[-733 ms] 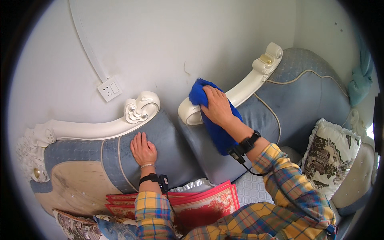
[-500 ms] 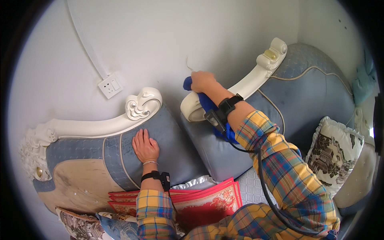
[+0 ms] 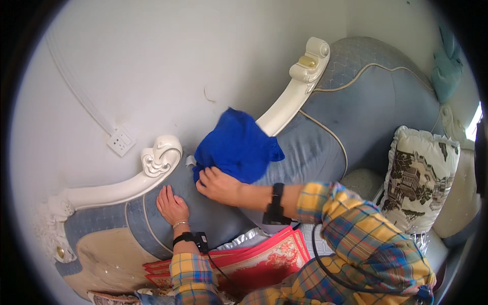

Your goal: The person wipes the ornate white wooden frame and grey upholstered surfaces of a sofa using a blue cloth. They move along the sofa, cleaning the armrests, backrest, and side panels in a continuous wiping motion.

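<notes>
A blue cloth (image 3: 239,147) is spread in a loose bunch over the scrolled end of the right white carved trim (image 3: 282,104) on the blue-grey sofa back (image 3: 381,117). My right hand (image 3: 217,184) grips the cloth's lower left edge with bent fingers. My left hand (image 3: 173,207) lies palm down on the left sofa back's padding (image 3: 213,231), fingers apart and holding nothing, just below another carved scroll (image 3: 160,156). The cloth hides most of the right scroll.
A white wall (image 3: 152,76) with a socket (image 3: 120,141) and cable stands behind the sofa. A printed ruffled cushion (image 3: 422,178) sits at the right, near a teal hanging fabric (image 3: 447,71). Stacked red mats (image 3: 277,254) and more cushions are at the bottom.
My right hand has moved down and left, and the blue cloth is now fanned out over the scroll. My left hand stays resting on the padding. The view has shifted slightly.
</notes>
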Tool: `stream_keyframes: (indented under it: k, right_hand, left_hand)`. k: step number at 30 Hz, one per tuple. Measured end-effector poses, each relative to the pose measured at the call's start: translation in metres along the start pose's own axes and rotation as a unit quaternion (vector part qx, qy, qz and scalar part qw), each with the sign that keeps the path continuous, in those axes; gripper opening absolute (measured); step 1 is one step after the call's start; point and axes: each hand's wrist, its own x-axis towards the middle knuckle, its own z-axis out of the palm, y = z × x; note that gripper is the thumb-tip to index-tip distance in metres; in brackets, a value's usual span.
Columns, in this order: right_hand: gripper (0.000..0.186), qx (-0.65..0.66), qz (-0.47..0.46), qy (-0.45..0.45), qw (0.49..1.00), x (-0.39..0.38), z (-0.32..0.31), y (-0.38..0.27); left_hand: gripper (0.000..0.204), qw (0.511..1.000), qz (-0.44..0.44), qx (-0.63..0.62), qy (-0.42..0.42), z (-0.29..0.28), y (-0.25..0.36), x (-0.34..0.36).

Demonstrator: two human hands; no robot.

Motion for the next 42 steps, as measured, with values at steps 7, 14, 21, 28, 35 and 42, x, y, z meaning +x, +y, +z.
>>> stream_keyframes:
  k: [7, 14, 21, 28, 35, 42]
  right_hand:
    - [0.029, 0.093, 0.177, 0.03, 0.979, -0.131, -0.008, 0.066]
    - [0.023, 0.032, 0.545, 0.057, 0.836, -0.157, -0.057, 0.195]
    - [0.044, 0.308, 0.346, 0.215, 0.86, -0.056, -0.035, 0.137]
    - [0.03, 0.225, 0.53, -0.03, 0.817, -0.026, 0.035, 0.193]
    - [0.024, 0.138, 0.489, -0.007, 0.861, -0.036, 0.031, 0.176]
    - [0.052, 0.08, 0.371, 0.11, 0.919, -0.123, 0.012, 0.107]
  left_hand:
    - [0.04, 1.0, -0.001, 0.003, -0.011, 0.0, -0.001, -0.001]
    - [0.039, 1.0, 0.012, 0.008, 0.005, 0.001, -0.002, -0.002]
    - [0.04, 1.0, 0.007, 0.014, -0.002, 0.0, 0.001, 0.0]
    - [0.04, 1.0, 0.007, 0.024, -0.017, -0.001, 0.003, 0.001]
    - [0.041, 0.999, 0.012, 0.03, -0.002, 0.002, -0.003, -0.001]
    - [0.04, 1.0, 0.013, 0.02, 0.004, 0.003, -0.002, -0.001]
